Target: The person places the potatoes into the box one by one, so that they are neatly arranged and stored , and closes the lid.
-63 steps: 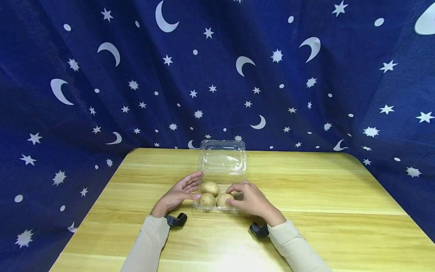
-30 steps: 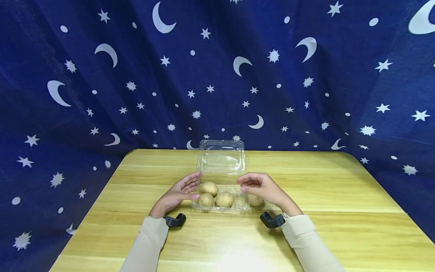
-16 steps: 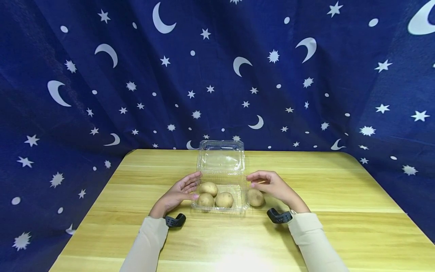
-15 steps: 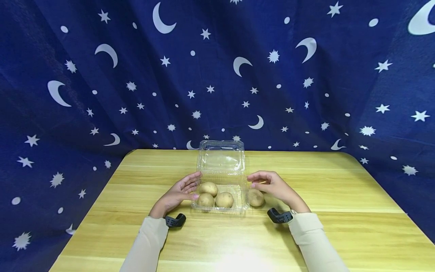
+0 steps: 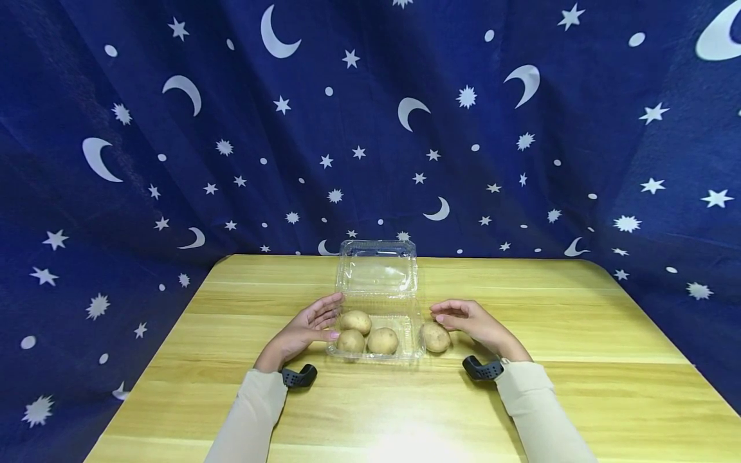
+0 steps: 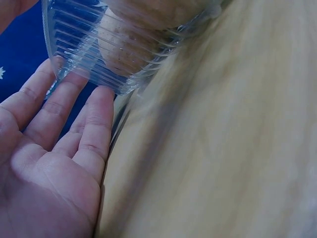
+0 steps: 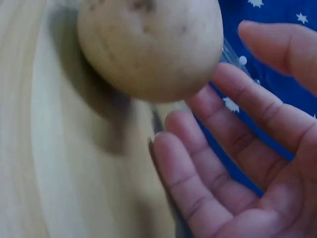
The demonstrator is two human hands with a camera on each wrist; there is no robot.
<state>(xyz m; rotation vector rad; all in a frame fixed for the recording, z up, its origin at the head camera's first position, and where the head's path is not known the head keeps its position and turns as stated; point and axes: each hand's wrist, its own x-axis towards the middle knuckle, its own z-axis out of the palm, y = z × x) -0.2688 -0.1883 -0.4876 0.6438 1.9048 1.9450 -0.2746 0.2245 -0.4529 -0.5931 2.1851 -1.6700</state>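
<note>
A clear plastic clamshell container sits on the table with its lid raised at the back. Inside are three potatoes: one at the back left, one at the front left and one at the front middle. My left hand rests against the container's left side, and its straight fingers touch the ribbed wall in the left wrist view. A fourth, loose potato lies just right of the container. Close behind it is my right hand, thumb held apart from the fingers, gripping nothing.
The wooden table reaches well out to both sides. Behind it hangs a dark blue cloth with white moons and stars. Black wrist devices sit on both wrists, under light sleeves.
The right hand has let go of the potato at the container's front middle, come out of the container and moved right to the loose potato. The left hand stays at the container.
</note>
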